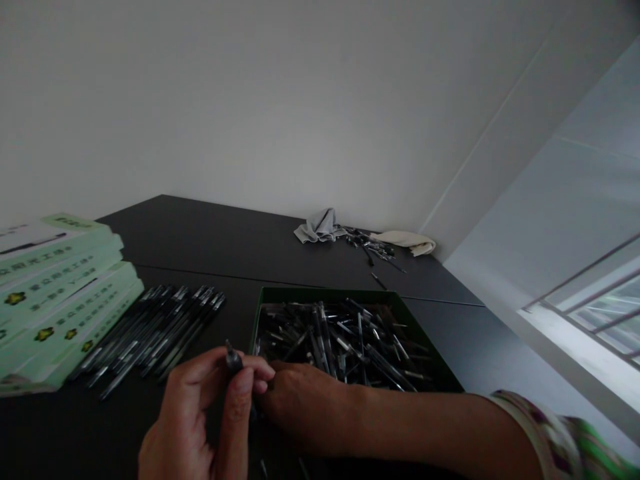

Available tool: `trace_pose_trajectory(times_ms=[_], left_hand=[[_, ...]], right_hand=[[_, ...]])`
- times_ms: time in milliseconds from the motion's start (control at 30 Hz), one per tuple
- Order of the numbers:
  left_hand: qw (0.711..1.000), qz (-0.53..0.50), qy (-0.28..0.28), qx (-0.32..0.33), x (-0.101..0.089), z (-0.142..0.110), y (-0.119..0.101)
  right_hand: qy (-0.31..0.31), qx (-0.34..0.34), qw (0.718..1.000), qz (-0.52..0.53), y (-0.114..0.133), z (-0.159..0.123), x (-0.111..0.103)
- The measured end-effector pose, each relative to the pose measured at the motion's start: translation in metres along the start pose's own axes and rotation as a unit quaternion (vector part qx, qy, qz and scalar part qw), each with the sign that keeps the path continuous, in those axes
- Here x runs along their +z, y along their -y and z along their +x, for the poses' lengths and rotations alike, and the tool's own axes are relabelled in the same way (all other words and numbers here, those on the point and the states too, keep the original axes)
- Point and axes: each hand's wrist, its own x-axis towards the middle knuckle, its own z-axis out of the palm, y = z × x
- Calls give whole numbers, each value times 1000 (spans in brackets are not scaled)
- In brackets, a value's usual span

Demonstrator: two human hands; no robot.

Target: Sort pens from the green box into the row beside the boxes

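Observation:
My left hand (200, 413) is closed in a pinch around a pen (233, 361), whose pointed tip sticks up between thumb and fingers. Against it, by the near left corner of a dark green box (425, 333), is my right hand (300, 400). Its fingers curl downward and are mostly hidden in shadow, so what they grip cannot be made out. Many loose dark pens (345, 340) fill the box in a jumble. Left of the box, a row of pens (155, 327) lies side by side on the black table (220, 240).
Pale green printed boxes (65, 300) are stacked at the left. Farther back lie a grey cloth (319, 227), a scattered heap of pens or pen parts (373, 245) and a cream cloth (407, 240). A wall stands behind the table, and a barred window (605, 307) is at the right.

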Motion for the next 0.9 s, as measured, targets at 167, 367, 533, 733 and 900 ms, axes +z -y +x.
trace_pose_trajectory(times_ms=[167, 367, 533, 733, 900], left_hand=[[1000, -14, 6, -1, 0, 1, -2], [1000, 9, 21, 16, -3, 8, -8], [996, -66, 58, 23, -7, 14, -11], [982, -155, 107, 17, -5, 11, -19], [976, -147, 146, 66, -4, 5, -21]], right_hand=[[31, 2, 999, -16, 2, 0, -1], [56, 18, 998, -15, 6, 3, -4], [-2, 66, 995, 73, 4, 0, -29], [-141, 195, 937, 252, 9, -27, -80], [-199, 226, 874, 382, 23, -54, -93]])
